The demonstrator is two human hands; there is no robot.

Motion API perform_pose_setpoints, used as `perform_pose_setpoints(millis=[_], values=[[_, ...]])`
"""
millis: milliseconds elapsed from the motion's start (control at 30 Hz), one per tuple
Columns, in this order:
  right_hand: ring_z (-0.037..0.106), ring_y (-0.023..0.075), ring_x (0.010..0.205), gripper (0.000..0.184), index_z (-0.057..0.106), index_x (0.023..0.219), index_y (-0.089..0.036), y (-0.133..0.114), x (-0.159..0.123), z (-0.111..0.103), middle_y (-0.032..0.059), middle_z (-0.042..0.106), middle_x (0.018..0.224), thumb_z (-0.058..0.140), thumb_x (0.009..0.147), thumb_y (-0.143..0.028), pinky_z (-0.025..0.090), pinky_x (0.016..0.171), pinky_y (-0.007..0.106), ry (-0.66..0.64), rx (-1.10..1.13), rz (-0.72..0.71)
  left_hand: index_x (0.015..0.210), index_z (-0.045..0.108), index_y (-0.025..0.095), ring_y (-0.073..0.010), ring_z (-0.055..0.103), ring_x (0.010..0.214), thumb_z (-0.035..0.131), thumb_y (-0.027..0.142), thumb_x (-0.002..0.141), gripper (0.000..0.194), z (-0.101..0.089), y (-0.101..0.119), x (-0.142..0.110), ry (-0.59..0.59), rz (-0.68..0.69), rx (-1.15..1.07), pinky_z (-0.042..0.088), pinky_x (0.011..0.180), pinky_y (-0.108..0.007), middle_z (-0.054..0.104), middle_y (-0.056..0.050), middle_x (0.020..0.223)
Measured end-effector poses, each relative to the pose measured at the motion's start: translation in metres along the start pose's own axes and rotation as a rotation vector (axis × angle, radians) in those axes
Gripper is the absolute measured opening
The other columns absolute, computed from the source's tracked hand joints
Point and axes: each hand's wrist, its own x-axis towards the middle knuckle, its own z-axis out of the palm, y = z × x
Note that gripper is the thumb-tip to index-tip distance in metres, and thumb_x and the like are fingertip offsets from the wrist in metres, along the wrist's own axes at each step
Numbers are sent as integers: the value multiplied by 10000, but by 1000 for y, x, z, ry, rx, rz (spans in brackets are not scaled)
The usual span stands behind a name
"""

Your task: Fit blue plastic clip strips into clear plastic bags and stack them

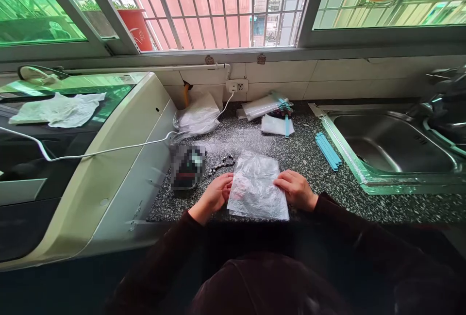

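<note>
A crinkled, see-through plastic bag (pixel 258 186) lies at the counter's front edge, with more film layers showing at its lower edge. My left hand (pixel 217 191) grips its left side, the fingertips partly hidden behind the film. On the opposite side, my right hand (pixel 295 189) pinches the right edge between thumb and fingers. Just beyond my left hand are a beaded strap (pixel 223 163) and a dark, pixelated object (pixel 187 167). Several light-blue strips (pixel 327 151) lie side by side to the right, near the sink.
A washing machine (pixel 120 159) stands at left with a cloth (pixel 60 109) on top; a white cable (pixel 109 151) crosses it to a wall socket (pixel 237 86). Plastic bags (pixel 198 115) and flat packets (pixel 260 106) lie at the back. A metal sink (pixel 396 140) is at right.
</note>
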Motion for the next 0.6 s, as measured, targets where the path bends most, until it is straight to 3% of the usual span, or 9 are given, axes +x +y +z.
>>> perform_pose_setpoints(millis=[67,133,233,333,400,500,600], values=[[508,150,685,187,640,798,-190,3,-2,-2,54,605,719,463,860,-189,420,621,274,-17,74,79,1127,502,157,-149,625,677,556,258,717,426,-11,-4,-1,-49,111,195,505,650,-296,655,-47,805],[528,151,702,175,636,795,-198,4,-4,-4,55,607,739,474,859,-214,431,623,270,-16,153,148,1246,430,181,-161,626,813,546,242,735,528,-21,-9,0,-80,317,492,497,777,-331,654,-66,921],[540,147,696,160,623,765,-198,3,-4,-6,50,602,731,495,852,-240,439,619,264,-6,253,224,1261,448,199,-195,573,992,558,216,760,513,-28,-14,7,-66,691,1011,432,922,-385,622,-90,1069],[536,145,677,161,611,737,-195,2,-2,-9,42,588,703,512,845,-259,436,612,263,-11,332,287,1215,511,190,-222,562,979,587,248,782,444,-25,-13,18,-14,962,1403,434,895,-403,621,-107,1047],[531,144,668,157,607,730,-190,3,-1,-10,39,581,691,523,839,-265,432,608,263,-15,360,308,1149,568,192,-209,574,888,563,274,812,347,-21,-10,24,30,1081,1547,454,831,-382,632,-96,950],[526,144,665,139,607,738,-183,7,-5,-11,41,587,693,536,830,-259,431,611,264,-21,336,300,991,650,208,-183,566,812,506,269,846,213,-16,-8,28,80,1213,1590,461,776,-347,628,-81,871],[530,150,680,128,632,805,-186,12,-12,-12,49,606,718,520,834,-243,431,618,267,-59,253,268,875,676,223,-187,552,891,486,215,840,193,-15,-9,26,25,1228,1540,449,816,-346,632,-81,932]])
